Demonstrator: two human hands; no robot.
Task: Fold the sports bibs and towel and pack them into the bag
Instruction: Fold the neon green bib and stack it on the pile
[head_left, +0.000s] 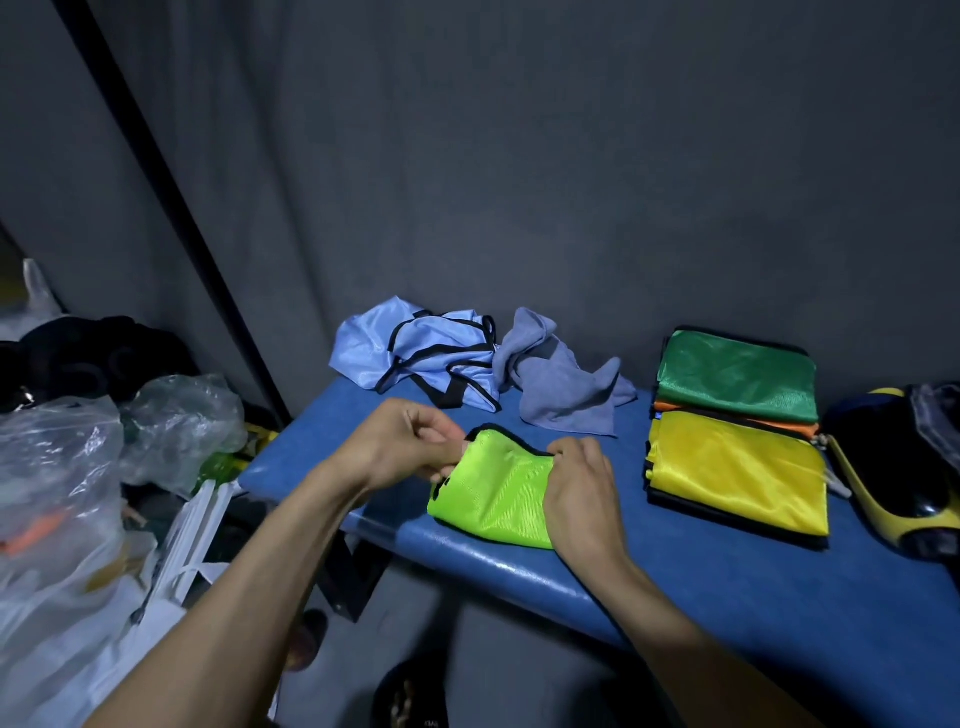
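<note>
A lime green bib (493, 488) with black trim lies folded near the front left of the blue bench (727, 597). My left hand (410, 447) pinches its left edge, and my right hand (582, 493) grips its right edge with curled fingers. Behind it lie a crumpled light blue bib (415, 353) and a crumpled grey-blue towel (561, 384). To the right sits a stack of folded bibs: yellow (737, 478) in front, orange (779, 423) showing beneath a green one (737, 376). A black and yellow bag (904, 483) rests at the right edge.
Plastic bags (62, 493) and dark items pile up on the left, beside the bench. A grey wall stands close behind the bench. A black pole (171, 197) slants down at the left. The floor below the bench holds a dark object (410, 696).
</note>
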